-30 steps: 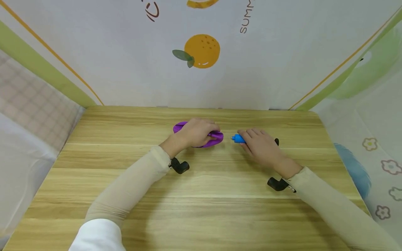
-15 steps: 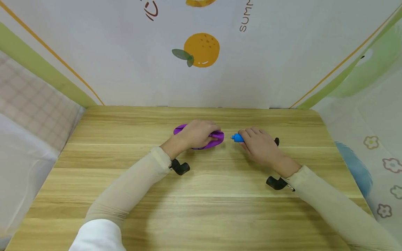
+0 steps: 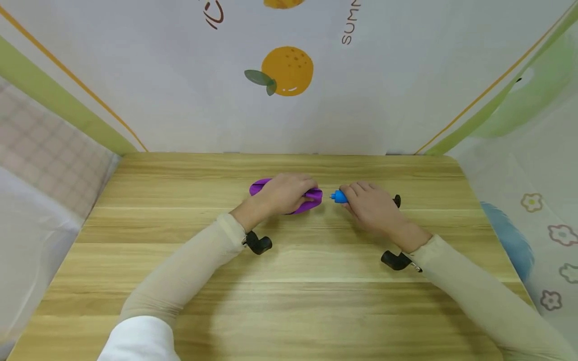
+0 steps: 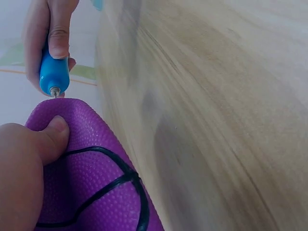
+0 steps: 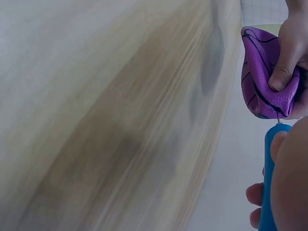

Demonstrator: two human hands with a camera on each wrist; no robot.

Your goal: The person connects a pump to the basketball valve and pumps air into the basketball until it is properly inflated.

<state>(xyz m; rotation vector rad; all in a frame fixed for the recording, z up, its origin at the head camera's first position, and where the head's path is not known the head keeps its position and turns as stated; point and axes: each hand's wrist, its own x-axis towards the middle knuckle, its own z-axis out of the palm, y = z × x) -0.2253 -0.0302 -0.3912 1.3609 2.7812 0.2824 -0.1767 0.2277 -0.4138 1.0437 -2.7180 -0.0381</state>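
Observation:
A limp, folded purple ball (image 3: 312, 201) with black seam lines and a pebbled skin is held by my left hand (image 3: 285, 193), its thumb pressing into a fold in the left wrist view. My right hand (image 3: 376, 208) grips a blue hand pump (image 3: 339, 196), fingers wrapped round its barrel. From the pump's tip a thin metal needle (image 5: 278, 117) reaches the edge of the ball (image 5: 262, 67); how deep it sits cannot be told. Past my right hand shows a black end piece (image 3: 397, 201). Both hands are above the table, the palm side of each mostly hidden in the head view.
The wood-grain table (image 3: 289, 301) spreads under both arms. A white cloth with a printed orange (image 3: 287, 71) hangs along its back edge, and more printed cloth stands at both sides. Black camera mounts (image 3: 258, 243) stick out at the wrists.
My right hand and the pump have shifted slightly left, so less of the needle shows between pump and ball. The left hand keeps its hold almost in place.

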